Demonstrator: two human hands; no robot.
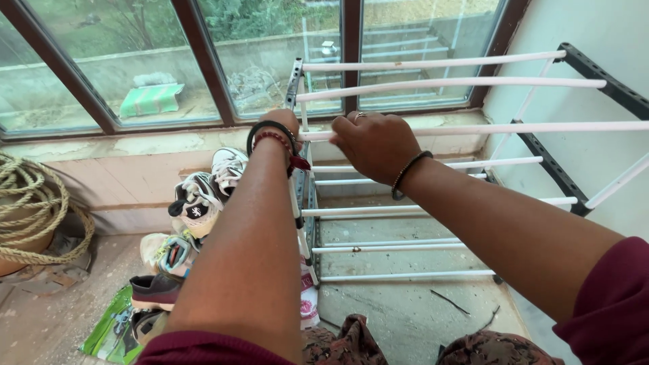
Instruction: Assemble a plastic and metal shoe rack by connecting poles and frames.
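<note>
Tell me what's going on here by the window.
A person is handling a shoe rack of white bars and dark side frames. The left hand grips its left frame; the right hand rests on a white bar. No shoes are on the rack. A pile of shoes lies beside it on the floor, near a coiled rope.

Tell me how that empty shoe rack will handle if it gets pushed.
The shoe rack probably slides easily: thin white rods, black side frames, nothing loaded. It may wobble or tip, being tall and open. Both hands grip its left end.
</note>
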